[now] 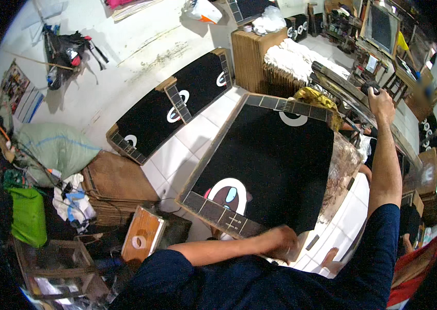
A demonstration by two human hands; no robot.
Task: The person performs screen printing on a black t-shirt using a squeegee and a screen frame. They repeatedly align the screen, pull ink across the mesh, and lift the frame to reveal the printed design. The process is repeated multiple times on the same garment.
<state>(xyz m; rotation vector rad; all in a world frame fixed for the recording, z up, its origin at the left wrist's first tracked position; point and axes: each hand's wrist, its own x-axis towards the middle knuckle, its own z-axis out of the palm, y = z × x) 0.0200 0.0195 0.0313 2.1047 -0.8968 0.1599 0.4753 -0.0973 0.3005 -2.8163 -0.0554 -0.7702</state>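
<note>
A large board (216, 217) with dark taped strips lies in front of me, tilted in view. Black cloth (285, 155) covers its middle, printed with a white-ringed cartoon eye (229, 196) near its close end and a white ring at the far end. My left hand (282, 243) is at the board's near right edge, bent downward and smeared by motion; its fingers are not clear. Reaching far out to the right, my right hand (382, 106) is closed round a small dark object (371, 88), whose kind I cannot make out, beside a long frame.
Two similar black printed boards (146, 124) lean along the left wall. Stacked brown boards (252, 59) and folded white cloth (301, 57) stand at the back. A wooden box with a tape roll (139, 241), a pale sack (56, 152) and a green bag (27, 217) are at left.
</note>
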